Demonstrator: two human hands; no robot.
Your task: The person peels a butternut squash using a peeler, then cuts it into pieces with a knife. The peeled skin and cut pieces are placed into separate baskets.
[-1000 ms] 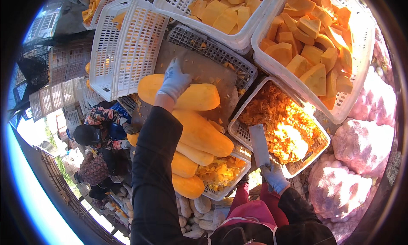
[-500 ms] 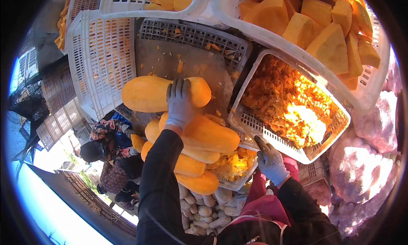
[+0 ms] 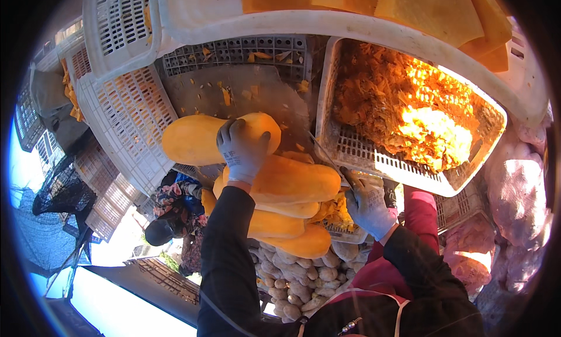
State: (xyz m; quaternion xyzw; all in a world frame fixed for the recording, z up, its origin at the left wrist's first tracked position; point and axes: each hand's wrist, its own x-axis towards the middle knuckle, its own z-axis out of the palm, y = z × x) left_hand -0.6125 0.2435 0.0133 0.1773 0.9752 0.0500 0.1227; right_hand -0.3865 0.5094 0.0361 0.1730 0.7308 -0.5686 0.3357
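My gloved left hand (image 3: 241, 153) is wrapped over a long, peeled orange pumpkin (image 3: 190, 141) lying crosswise on the work board (image 3: 228, 86). In my gloved right hand (image 3: 370, 205) is a long, thin knife (image 3: 325, 152), its blade pointing up and left toward the board. More peeled pumpkins (image 3: 298, 179) are piled just below the held one, close to my left wrist. Right of the board stands a white crate (image 3: 498, 124) filled with orange pumpkin pulp (image 3: 385, 109). Behind my right hand, a smaller basket also holds orange pulp (image 3: 336, 211).
White crates (image 3: 131, 118) flank the board on the left. A large crate rim (image 3: 350, 24) with cut pumpkin pieces (image 3: 429, 13) crosses the top. Pink filled sacks (image 3: 514, 188) stand at right. Tan oblong produce (image 3: 298, 275) lies below. A co-worker (image 3: 169, 220) bends at left.
The view has shifted, bringing the pulp crate higher. My left hand stays on the pumpkin, its fingers more bent. The knife remains in my right hand.
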